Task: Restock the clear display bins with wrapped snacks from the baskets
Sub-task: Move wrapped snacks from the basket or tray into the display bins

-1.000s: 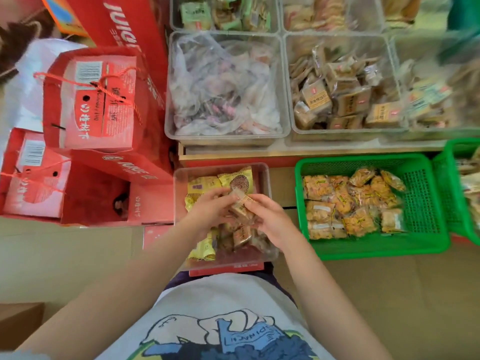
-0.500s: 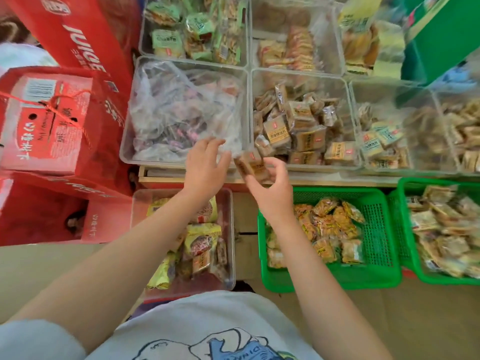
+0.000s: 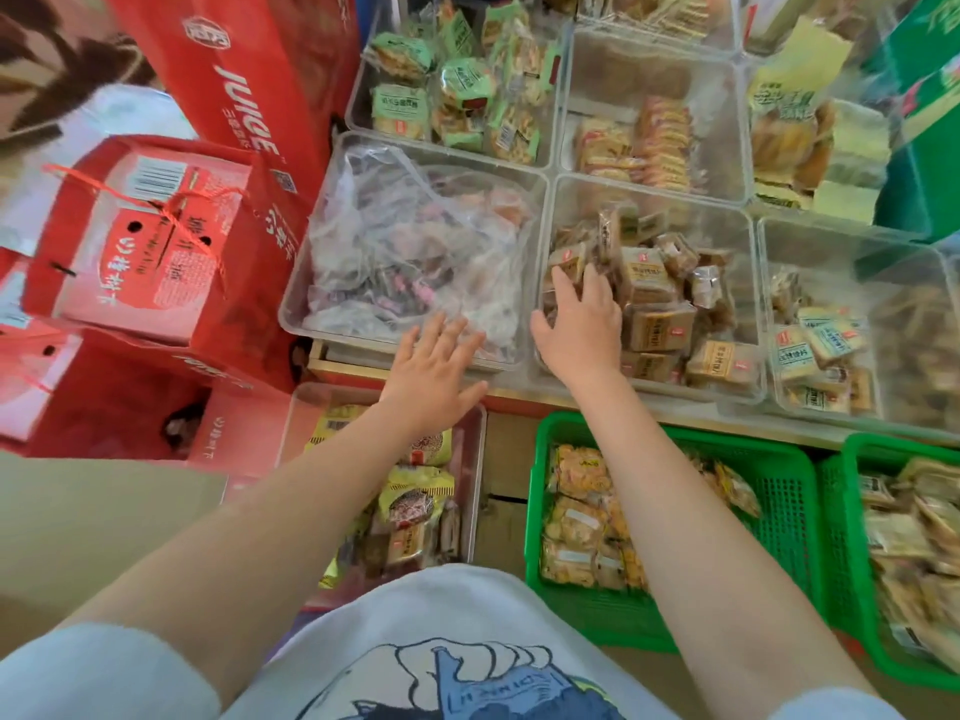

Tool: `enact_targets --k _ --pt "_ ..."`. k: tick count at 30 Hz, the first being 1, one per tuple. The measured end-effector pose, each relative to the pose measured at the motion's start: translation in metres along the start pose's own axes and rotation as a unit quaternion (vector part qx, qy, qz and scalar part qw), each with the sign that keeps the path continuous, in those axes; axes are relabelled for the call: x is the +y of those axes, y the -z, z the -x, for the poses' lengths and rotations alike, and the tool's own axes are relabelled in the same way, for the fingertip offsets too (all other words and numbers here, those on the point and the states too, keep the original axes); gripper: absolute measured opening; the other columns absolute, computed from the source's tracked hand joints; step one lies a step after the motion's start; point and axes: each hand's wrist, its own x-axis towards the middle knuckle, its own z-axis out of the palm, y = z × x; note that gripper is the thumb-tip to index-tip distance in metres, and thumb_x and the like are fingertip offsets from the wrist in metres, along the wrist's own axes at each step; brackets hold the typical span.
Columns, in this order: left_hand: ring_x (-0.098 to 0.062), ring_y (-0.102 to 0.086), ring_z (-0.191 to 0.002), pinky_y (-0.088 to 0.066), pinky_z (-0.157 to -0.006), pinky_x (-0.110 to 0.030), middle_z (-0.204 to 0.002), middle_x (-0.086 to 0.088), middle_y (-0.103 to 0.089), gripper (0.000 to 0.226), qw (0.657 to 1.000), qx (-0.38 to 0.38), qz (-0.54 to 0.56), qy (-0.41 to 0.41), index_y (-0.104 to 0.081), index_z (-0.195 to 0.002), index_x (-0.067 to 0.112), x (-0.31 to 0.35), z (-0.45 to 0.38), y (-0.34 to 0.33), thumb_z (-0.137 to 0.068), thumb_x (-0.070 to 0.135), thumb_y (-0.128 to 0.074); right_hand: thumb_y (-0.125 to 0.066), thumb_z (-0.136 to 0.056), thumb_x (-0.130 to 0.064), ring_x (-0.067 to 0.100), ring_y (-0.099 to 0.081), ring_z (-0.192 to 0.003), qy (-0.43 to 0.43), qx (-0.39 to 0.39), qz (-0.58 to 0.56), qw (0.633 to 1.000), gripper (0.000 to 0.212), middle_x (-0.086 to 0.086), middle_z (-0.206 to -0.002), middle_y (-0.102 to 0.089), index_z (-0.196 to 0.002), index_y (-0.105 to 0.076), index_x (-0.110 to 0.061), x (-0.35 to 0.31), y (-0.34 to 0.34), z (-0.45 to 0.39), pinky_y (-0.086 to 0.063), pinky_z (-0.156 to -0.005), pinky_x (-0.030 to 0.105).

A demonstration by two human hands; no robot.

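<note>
Two hands reach forward. Right hand point(image 3: 579, 324) rests inside the clear bin point(image 3: 748, 304) among brown wrapped snacks point(image 3: 654, 330), fingers curled; whether it grips one cannot be told. Left hand point(image 3: 434, 368) is spread wide, holding nothing, over the neighbouring bin's point(image 3: 296, 298) front rim. Green basket point(image 3: 779, 491) sits below.

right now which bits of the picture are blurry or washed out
Head view: the green baskets at lower right and the far-right clear bin are smeared by motion blur; glare whitens the plastic-lined bin; the wide lens bends the edges; the right hand stays fairly sharp.
</note>
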Motion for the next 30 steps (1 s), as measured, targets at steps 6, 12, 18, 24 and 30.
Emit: enact_targets --k 6,12,18,24,30 --pt "-0.023 0.012 -0.154 0.009 -0.121 -0.046 -0.168 -0.002 0.001 0.073 1.0 0.0 0.02 -0.017 -0.004 -0.16 0.028 -0.004 0.001 -0.002 -0.1 0.062 -0.028 -0.056 -0.088 -0.011 0.031 -0.05 -0.123 0.068 0.213 -0.085 0.971 0.03 0.015 -0.127 -0.056 -0.117 -0.062 -0.009 -0.024 -0.025 0.073 -0.04 -0.101 0.045" --pt "-0.021 0.006 -0.154 0.005 -0.124 -0.042 -0.168 -0.005 -0.001 0.065 0.99 0.117 0.063 -0.057 -0.016 -0.159 0.017 -0.027 0.034 -0.024 -0.102 0.039 -0.038 -0.05 -0.098 -0.016 0.027 -0.062 -0.073 -0.051 -0.081 -0.181 0.979 0.014 0.0 -0.074 -0.062 -0.094 -0.063 -0.014 -0.039 -0.104 0.151 -0.043 -0.061 0.036" --pt "-0.023 -0.009 -0.154 -0.017 -0.124 -0.043 -0.167 -0.006 -0.013 0.063 0.982 -0.002 0.188 -0.001 -0.021 -0.157 0.016 -0.077 0.117 -0.09 -0.1 0.026 -0.048 -0.053 -0.094 -0.015 0.028 -0.059 -0.109 -0.053 -0.363 -0.053 0.929 0.04 0.011 -0.137 -0.051 -0.133 -0.051 -0.015 -0.048 -0.204 0.177 -0.052 -0.088 0.04" --pt "-0.03 -0.014 -0.151 -0.026 -0.117 -0.052 -0.166 -0.007 -0.01 0.068 0.967 -0.111 0.207 0.101 -0.02 -0.157 0.028 -0.113 0.161 -0.124 -0.097 0.029 -0.052 -0.059 -0.092 -0.004 0.038 -0.042 -0.138 -0.03 -0.323 0.079 0.943 0.062 0.024 -0.15 -0.04 -0.145 -0.029 -0.014 -0.059 -0.248 0.199 -0.046 -0.092 0.043" --pt "-0.034 -0.017 -0.149 -0.032 -0.115 -0.055 -0.163 -0.012 -0.015 0.053 0.964 -0.122 0.208 0.112 -0.041 -0.146 0.018 -0.123 0.156 -0.123 -0.094 0.024 -0.052 -0.058 -0.094 -0.008 0.031 -0.031 -0.147 -0.024 -0.306 0.129 0.943 0.049 0.018 -0.149 -0.048 -0.14 -0.044 -0.014 -0.055 -0.255 0.201 -0.038 -0.102 0.043"
